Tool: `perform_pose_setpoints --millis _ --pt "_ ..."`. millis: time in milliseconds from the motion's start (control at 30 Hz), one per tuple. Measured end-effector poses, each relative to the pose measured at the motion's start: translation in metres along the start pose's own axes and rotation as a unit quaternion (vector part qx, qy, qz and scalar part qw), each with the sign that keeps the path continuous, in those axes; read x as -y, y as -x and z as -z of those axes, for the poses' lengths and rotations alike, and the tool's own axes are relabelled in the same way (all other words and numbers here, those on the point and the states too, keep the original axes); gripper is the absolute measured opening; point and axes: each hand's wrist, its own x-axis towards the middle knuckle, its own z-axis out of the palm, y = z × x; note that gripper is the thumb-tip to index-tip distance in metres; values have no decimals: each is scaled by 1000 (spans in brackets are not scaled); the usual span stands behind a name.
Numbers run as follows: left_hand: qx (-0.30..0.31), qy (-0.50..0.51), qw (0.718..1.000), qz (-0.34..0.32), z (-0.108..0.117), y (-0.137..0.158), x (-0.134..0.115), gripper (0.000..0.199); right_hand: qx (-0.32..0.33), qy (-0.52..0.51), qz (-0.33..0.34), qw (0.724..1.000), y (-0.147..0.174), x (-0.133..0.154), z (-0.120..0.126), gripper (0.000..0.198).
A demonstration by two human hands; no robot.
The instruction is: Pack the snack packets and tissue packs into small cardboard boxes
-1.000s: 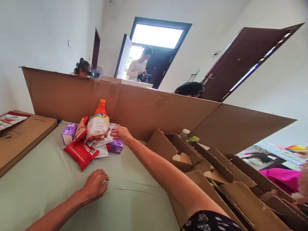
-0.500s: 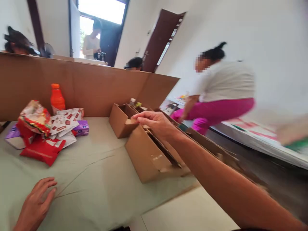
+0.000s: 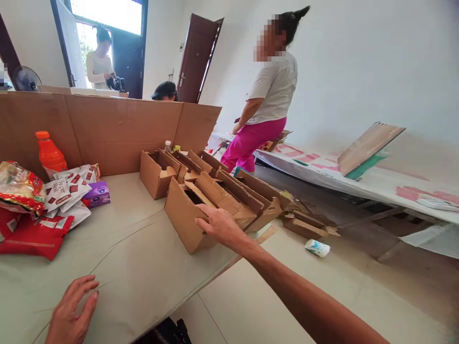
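My left hand (image 3: 74,310) is over the table's near left part, fingers loosely spread, nothing in them. My right hand (image 3: 219,228) is at the near rim of an open cardboard box (image 3: 187,220). Its thumb lies against the outside and a finger lies along the top edge; the other fingers are hidden. More open cardboard boxes (image 3: 155,180) stand close together behind and to the right. At the left lie a red packet (image 3: 39,239), several white sachets (image 3: 59,193), a purple packet (image 3: 97,193) and a clear-and-red food bag (image 3: 21,188). Behind them stands an orange bottle (image 3: 52,154).
A tall cardboard screen (image 3: 122,129) borders the table's back. To the right, a person in pink trousers (image 3: 247,138) stands by a long covered table (image 3: 308,167). Cardboard pieces (image 3: 304,224) and a white-and-blue roll (image 3: 317,248) lie on the floor. Another person (image 3: 98,62) stands near the doorway.
My right hand has come down and nearer, from above the boxes to the near box's rim. The view has swung right. The person in pink trousers has straightened up. My left hand stays much the same.
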Motion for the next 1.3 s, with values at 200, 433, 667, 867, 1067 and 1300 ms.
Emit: perform_pose_setpoints --millis 200,433,667,867,1067,1300 --pt "-27 -29 999 -18 29 10 -21 30 -61 -69 282 955 17 38 -5 26" --pt "-68 -71 994 49 66 32 -38 31 -27 -133 479 867 37 94 -4 29" --pt "-110 9 992 66 76 50 -59 22 90 -330 429 836 29 101 12 32" --pt "17 -40 989 -138 86 36 -89 40 327 -255 455 788 -11 141 26 35" --pt "232 -131 944 -194 80 -4 -109 38 439 19 581 685 -22 206 16 34" --pt "228 -167 939 -194 88 -17 -115 29 301 170 486 803 -8 190 35 22"
